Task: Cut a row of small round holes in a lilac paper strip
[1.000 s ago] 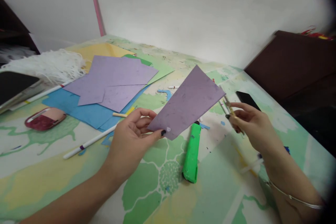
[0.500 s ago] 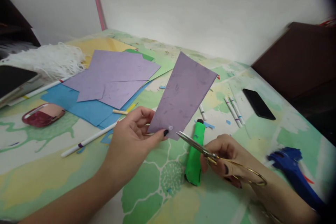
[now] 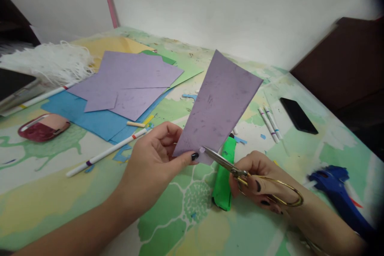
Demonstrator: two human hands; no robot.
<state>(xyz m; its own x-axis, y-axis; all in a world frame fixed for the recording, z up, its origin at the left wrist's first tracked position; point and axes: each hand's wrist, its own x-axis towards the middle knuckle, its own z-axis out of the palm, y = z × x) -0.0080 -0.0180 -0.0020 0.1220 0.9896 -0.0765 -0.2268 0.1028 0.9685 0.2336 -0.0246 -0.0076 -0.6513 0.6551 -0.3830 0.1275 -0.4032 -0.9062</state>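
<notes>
Scissors (image 3: 222, 161) have swung down from over by the markers (image 3: 270, 124), and their blades now reach across the lower edge of the purple sheet (image 3: 220, 104). Far left, a two-tone case (image 3: 45, 127) lies near blue paper (image 3: 99, 124). The left hand (image 3: 159, 152) pinches the raised sheet's bottom corner; past a green tool (image 3: 224, 178), the right hand (image 3: 261, 186) grips the gold handles, left of a blue glue gun (image 3: 337, 192).

Your table (image 3: 168, 228) carries yellow paper (image 3: 120, 45) by its far left corner, with blue sheets (image 3: 70, 108) nearer you. Toward the left edge is a red-and-pink case (image 3: 44, 127); near the right edge, a phone (image 3: 299, 115), two white markers (image 3: 268, 122) beside it, and a blue glue gun (image 3: 337, 192) nearer you.
</notes>
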